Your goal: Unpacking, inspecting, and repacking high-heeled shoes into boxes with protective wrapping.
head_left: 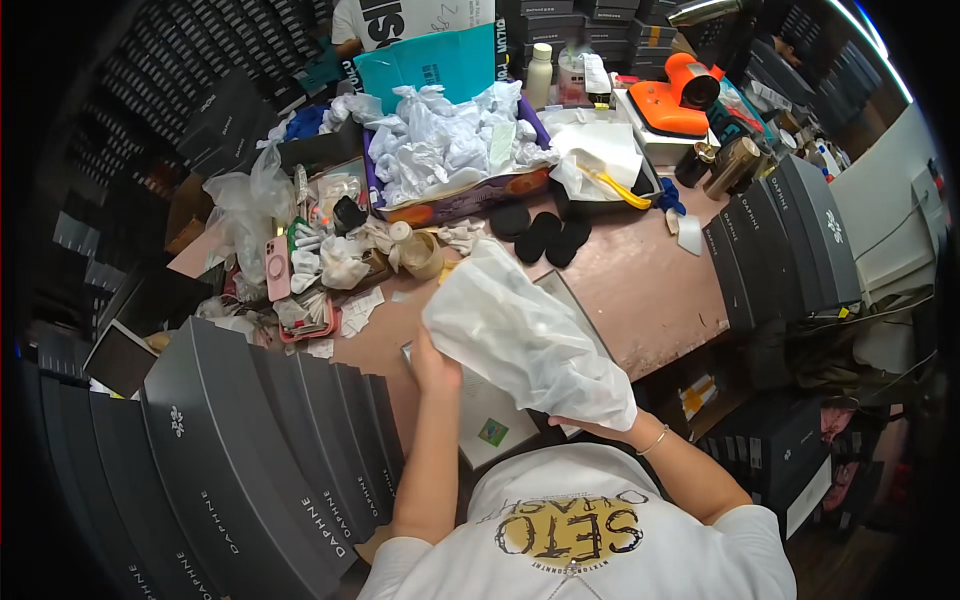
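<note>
A white fabric bag (525, 335) with something bulky inside is held up between both hands over the brown table (650, 285). My left hand (432, 365) grips its near left edge. My right hand (585, 425) supports its lower right end from underneath, mostly hidden by the cloth. Below the bag lies an open dark box (495, 415) lined with white paper, a small green sticker on it. Another dark flat piece (565, 295) shows behind the bag.
Rows of dark grey boxes stand on edge at left (250, 440) and right (790, 240). A carton of crumpled white tissue (445, 145), black round pads (545, 235), a tape roll (422, 255), a pink phone (277, 268) and an orange device (680, 95) crowd the far side.
</note>
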Motion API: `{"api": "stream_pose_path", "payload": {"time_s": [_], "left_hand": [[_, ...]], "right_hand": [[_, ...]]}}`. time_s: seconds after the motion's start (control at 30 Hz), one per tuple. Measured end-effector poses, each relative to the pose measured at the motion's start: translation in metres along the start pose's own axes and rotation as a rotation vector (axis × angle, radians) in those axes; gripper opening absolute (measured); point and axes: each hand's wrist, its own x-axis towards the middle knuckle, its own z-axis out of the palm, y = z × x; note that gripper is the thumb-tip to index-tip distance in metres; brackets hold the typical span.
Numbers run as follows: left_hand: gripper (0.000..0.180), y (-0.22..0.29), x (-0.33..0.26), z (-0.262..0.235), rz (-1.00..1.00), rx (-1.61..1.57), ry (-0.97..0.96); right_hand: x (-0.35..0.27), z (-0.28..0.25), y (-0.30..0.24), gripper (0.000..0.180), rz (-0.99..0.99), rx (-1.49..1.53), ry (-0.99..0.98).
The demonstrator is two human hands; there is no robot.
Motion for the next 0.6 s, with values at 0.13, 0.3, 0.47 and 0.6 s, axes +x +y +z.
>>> {"api": "stream_pose_path", "payload": {"time_s": [0.13,0.3,0.47,0.6], "left_hand": [[0.041,0.100,0.012,0.034,0.133,-0.131,0.134],[0.033,0.155,-0.092,0.109,0.859,0.100,-0.180],[0.037,0.190,-0.098,0.120,1.162,0.287,0.337],[0.033,0.164,-0.134,0.113,1.868,0.670,0.080]], "right_hand": [[-0.003,-0.022,-0.007,0.053,-0.260,-0.496,-0.109],[-0.008,-0.059,-0.007,0.070,-0.036,-0.049,-0.048],[-0.023,-0.070,-0.009,0.081,0.023,0.099,-0.143],[-0.031,-0.075,0.011,0.070,0.106,-0.508,0.099]]}}
